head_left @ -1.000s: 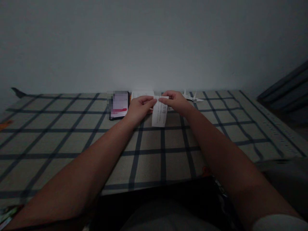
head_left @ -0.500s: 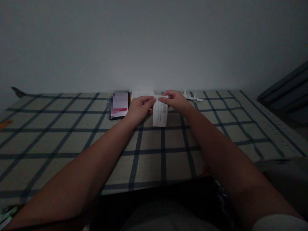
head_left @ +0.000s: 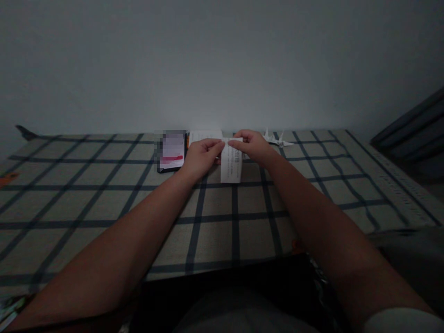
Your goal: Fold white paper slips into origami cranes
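Observation:
Both my arms reach across a checked tablecloth [head_left: 104, 194] toward the far wall. My left hand [head_left: 200, 157] and my right hand [head_left: 252, 146] pinch the top edge of a narrow printed paper strip [head_left: 231, 165], which hangs down between them. Their fingertips almost meet at the strip's upper corner. More white paper [head_left: 205, 135] lies flat just behind my left hand.
A phone with a lit screen [head_left: 171, 151] lies left of my left hand. Small white folded paper cranes [head_left: 278, 139] stand right of my right hand near the wall. An orange object [head_left: 7, 177] sits at the cloth's far left. Dark furniture [head_left: 412, 134] stands at right.
The paper strip has swung slightly, from tilted to hanging nearly straight. Both hands keep their pinch in the same place.

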### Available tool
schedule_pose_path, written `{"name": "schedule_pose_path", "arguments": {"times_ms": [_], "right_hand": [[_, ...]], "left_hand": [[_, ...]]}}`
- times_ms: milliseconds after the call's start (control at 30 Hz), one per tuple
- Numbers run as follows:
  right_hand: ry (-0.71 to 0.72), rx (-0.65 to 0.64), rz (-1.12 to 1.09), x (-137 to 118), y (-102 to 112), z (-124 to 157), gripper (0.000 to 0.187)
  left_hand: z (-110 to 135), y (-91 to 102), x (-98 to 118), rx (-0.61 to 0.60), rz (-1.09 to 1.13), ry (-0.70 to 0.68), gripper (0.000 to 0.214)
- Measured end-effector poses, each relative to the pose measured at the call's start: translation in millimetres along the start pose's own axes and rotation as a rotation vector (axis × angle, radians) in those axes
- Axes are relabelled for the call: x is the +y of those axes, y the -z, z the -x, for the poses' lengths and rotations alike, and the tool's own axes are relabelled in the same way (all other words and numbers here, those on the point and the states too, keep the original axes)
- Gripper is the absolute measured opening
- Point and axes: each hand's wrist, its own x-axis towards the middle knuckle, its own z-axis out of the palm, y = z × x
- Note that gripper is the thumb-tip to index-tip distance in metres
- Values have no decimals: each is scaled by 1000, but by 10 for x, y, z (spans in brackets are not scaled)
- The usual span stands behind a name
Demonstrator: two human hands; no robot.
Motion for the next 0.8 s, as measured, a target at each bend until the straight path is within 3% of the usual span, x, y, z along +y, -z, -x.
{"name": "schedule_pose_path", "arguments": {"times_ms": [433,800], "right_hand": [[29,-16,35,7,9,-3,30],[11,34,-144,32,24,-47,44]], "left_hand": [[61,-44,122,65,85,33,22],[19,20,66,107,48,-11,21]]}}
